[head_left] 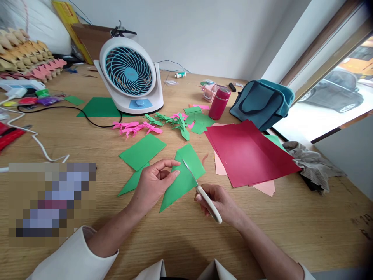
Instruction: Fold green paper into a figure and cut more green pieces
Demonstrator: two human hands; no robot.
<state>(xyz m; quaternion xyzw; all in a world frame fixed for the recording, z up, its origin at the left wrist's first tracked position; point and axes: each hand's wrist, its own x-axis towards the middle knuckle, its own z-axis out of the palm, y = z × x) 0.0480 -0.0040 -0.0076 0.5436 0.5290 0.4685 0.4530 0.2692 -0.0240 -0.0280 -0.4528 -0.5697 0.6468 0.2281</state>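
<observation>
My left hand [155, 181] pinches the left edge of a green paper piece [182, 179] between thumb and fingers, over the wooden table. In my right hand [217, 200] are white-handled scissors [209, 204], their blades lying across the green paper and pointing up and to the left. Just left of and behind my left hand lie another green sheet [142, 151] and a pointed green piece [132, 184]. Farther back are pink folded paper shapes [135, 127] and green ones [182, 125].
A white fan [131, 74] stands at the back left. Toward the back right are a red flask [219, 103] and a blue bag [262, 103]. Large red sheets [250, 155] lie right of my hands, near a grey cloth [314, 161]. Cables cross the left side of the table [110, 212].
</observation>
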